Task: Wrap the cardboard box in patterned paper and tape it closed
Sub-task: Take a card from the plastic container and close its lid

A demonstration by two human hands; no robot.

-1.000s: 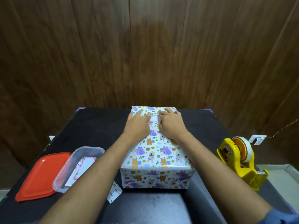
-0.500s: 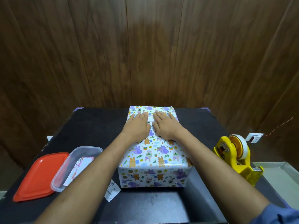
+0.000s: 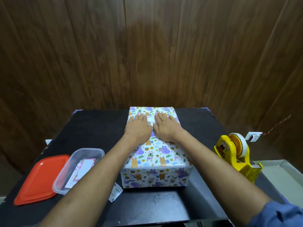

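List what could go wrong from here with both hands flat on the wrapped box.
1. The left hand and right hand press flat near a white label on the wrapped box; sliding could wrinkle or skew it.
2. The box's far edge lies close to the table's far edge; a forward push might tip it off.

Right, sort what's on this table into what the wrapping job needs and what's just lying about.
Job:
wrapped box
left hand and right hand, flat on its top
white label between them
tape dispenser

Lying about:
red lid
clear tub
paper scrap
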